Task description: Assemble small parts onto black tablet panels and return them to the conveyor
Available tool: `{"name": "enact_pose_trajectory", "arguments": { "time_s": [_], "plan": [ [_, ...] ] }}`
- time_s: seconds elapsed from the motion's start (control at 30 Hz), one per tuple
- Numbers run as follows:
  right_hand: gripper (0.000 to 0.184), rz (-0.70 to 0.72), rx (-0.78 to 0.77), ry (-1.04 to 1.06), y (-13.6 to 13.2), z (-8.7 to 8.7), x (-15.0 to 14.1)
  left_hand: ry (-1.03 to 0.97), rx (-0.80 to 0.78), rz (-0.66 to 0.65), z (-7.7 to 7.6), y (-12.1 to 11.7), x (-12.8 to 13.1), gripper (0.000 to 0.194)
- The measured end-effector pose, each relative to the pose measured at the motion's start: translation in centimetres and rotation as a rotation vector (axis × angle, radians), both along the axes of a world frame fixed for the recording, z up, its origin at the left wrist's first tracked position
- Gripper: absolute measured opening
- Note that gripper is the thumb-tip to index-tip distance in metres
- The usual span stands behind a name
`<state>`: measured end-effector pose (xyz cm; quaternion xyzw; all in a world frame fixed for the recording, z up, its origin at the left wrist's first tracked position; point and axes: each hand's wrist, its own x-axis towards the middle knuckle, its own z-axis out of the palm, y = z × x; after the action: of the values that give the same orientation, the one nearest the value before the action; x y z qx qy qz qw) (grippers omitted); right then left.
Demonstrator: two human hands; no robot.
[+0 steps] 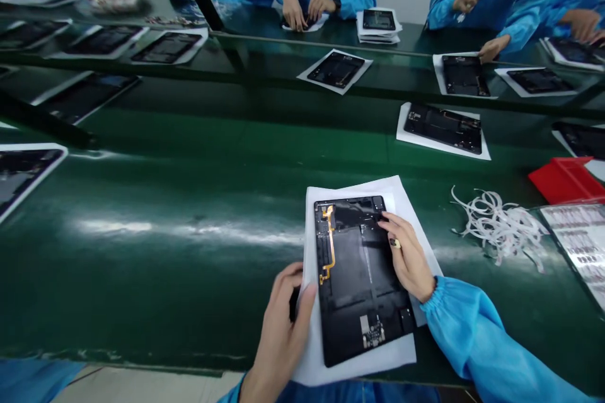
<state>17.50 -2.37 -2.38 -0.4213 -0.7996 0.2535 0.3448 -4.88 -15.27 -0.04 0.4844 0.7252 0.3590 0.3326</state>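
A black tablet back panel (359,277) with an orange flex cable along its left side lies on white paper sheets (363,359) at the near edge of the green belt. My left hand (281,327) grips the left edge of the paper and panel, thumb on the sheet and fingers curled around the edge. My right hand (409,255) rests on the panel's upper right side, its fingers pressed together on the black surface near the top.
More black panels on white sheets (444,129) lie along the green conveyor (189,214) and the far table. A pile of white strips (501,223), a red tray (564,179) and a label sheet (579,242) sit to the right. Other people in blue coats work across the table.
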Motion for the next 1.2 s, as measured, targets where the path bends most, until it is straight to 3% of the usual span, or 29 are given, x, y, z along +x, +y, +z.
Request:
{"name": "enact_pose_trajectory", "arguments": {
  "time_s": [0.1,0.17,0.23,0.3,0.43,0.53,0.67,0.8,0.9,1.0,1.1,1.2],
  "plan": [
    [0.035,-0.071,-0.02,0.051,-0.2,-0.2,-0.3,-0.325,-0.119,0.042,1.0,-0.2,2.0,0.025],
    [0.032,-0.125,-0.024,0.101,-0.3,-0.2,-0.3,-0.441,-0.155,0.092,1.4,-0.2,2.8,0.037],
    [0.03,-0.197,-0.027,0.177,-0.2,-0.1,-0.2,-0.481,-0.153,0.146,1.6,0.4,2.2,0.047],
    [0.029,-0.296,-0.024,0.269,0.1,0.0,0.0,-0.447,-0.128,0.187,1.9,2.3,0.0,0.055],
    [0.029,-0.373,-0.05,0.371,0.7,-0.2,0.3,-0.384,-0.028,0.225,3.0,10.6,-6.9,0.064],
    [0.028,-0.348,-0.071,0.362,0.9,-0.5,0.1,-0.376,0.091,0.229,2.8,18.7,-11.0,0.05],
    [0.026,-0.344,-0.091,0.341,0.7,-0.7,-0.1,-0.305,0.116,0.241,1.4,27.4,-13.5,0.03],
    [0.025,-0.332,-0.107,0.317,0.6,-0.7,0.0,-0.184,0.15,0.247,0.8,31.6,-14.2,0.021],
    [0.025,-0.313,-0.102,0.303,0.7,-0.6,-0.1,-0.05,0.231,0.261,1.2,31.4,-13.6,0.03],
    [0.025,-0.315,-0.107,0.323,0.7,-0.4,-0.1,0.148,0.392,0.193,1.6,28.4,-11.2,0.035],
    [0.031,-0.349,-0.1,0.364,0.6,-0.1,0.0,0.312,0.476,-0.186,1.2,23.4,-6.6,0.024],
    [0.042,-0.405,-0.114,0.38,0.3,0.2,0.4,0.332,0.355,-0.579,0.1,18.4,-1.6,0.021]
  ]
}}
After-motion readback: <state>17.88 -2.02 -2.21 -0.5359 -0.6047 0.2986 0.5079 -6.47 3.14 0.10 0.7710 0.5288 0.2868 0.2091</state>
